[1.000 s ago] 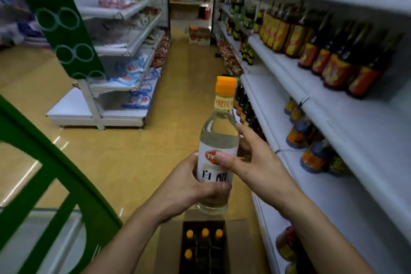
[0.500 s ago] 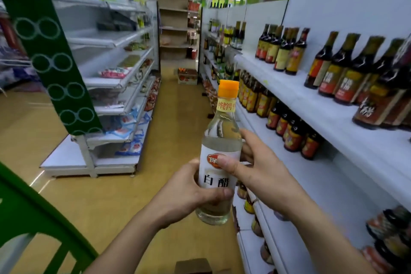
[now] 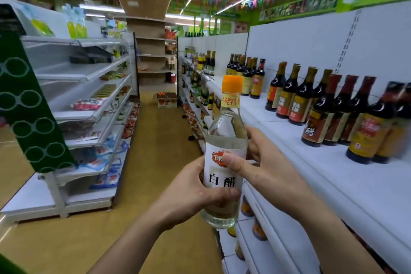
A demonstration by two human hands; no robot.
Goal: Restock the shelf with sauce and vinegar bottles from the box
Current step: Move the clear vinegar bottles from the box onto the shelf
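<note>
A clear vinegar bottle (image 3: 223, 158) with an orange cap stands upright, grasped by the left hand (image 3: 189, 198) and right hand (image 3: 264, 167), beside a white shelf (image 3: 333, 176) of dark sauce bottles (image 3: 320, 118).

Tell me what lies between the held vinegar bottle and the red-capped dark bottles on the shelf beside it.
Head view: right hand gripping the vinegar bottle, then bare white shelf up to the dark bottles.

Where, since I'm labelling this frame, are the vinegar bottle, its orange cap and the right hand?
vinegar bottle (image 3: 219, 181), head view, on its white label.
orange cap (image 3: 232, 83), head view, middle of the cap's front.
right hand (image 3: 272, 169), head view, on the back of the hand.
</note>
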